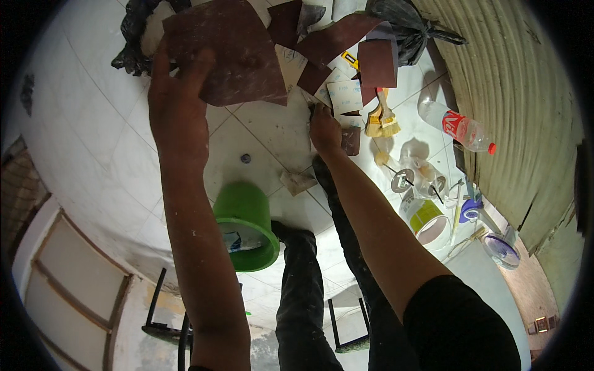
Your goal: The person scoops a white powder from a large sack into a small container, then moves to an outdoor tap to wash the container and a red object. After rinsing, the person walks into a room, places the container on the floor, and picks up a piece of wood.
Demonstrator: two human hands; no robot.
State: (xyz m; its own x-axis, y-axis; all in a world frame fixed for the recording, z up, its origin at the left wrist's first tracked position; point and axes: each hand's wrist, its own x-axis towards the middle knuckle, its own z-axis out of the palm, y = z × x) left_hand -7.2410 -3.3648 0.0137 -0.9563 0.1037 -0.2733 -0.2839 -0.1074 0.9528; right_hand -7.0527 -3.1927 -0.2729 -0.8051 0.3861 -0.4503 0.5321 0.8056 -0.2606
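Note:
My left hand [178, 120] grips a large sheet of brown sandpaper [235, 52] at its lower left, thumb over the front, raised above the tiled floor. Down by the floor, my right hand [325, 128] is closed at the edge of a pile of cut sandpaper. A dark bit shows at its fingertips, too small to name. The pile has brown pieces [377, 63] and one with its pale back up [344, 97]. A yellow utility knife [350, 59] lies among them. Paintbrushes [382, 121] rest right of the pile.
Between my forearms stands a green bucket [245, 199]. To the right are a plastic bottle [461, 127] with a red cap, a white-and-green tub [427, 219] and a purple roll [471, 209]. A black plastic bag [405, 28] sits at the far right, near a ridged wall covering [513, 80].

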